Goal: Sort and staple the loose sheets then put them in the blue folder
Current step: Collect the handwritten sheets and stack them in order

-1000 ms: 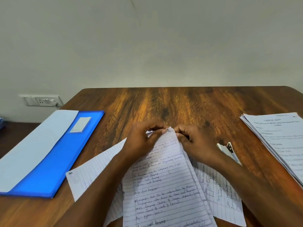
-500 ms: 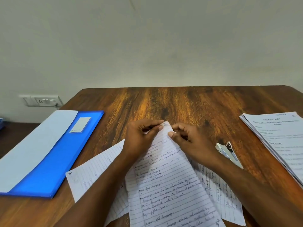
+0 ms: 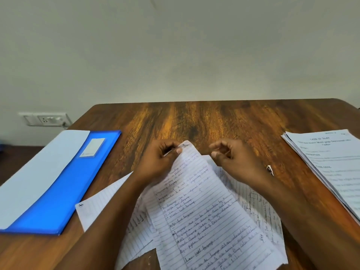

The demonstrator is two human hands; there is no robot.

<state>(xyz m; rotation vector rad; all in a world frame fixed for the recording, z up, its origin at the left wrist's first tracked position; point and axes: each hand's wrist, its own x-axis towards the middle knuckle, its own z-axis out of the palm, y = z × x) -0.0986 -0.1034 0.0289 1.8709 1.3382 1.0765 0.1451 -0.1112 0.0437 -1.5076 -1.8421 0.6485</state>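
**Left hand pinches the top sheet; right hand curled and off the paper**

Your left hand [image 3: 157, 162] has its grip closed on the far corner of the top handwritten sheet [image 3: 202, 217], thumb and fingertips pinching that corner and lifting it off the pile. Your right hand [image 3: 233, 160] hangs just beside that corner, a small gap apart from it, with fingers bent inward and thumb near the forefinger; its grip holds nothing that you can make out.

The other loose sheets [image 3: 103, 203] lie fanned on the table [image 3: 204, 121] under your forearms, some jutting left, some right, overlapping one another. The blue folder [image 3: 64, 191] lies flat near the table's left edge, well apart from the sheets, with a pale flap across its left part and a small label near its far end. A stack of printed pages [image 3: 331, 168] rests at the right edge. Just behind your right wrist a small part of the stapler [image 3: 270, 169] shows; the rest is hidden by the hand. A wall socket [image 3: 45, 119] sits on the wall beyond the folder.
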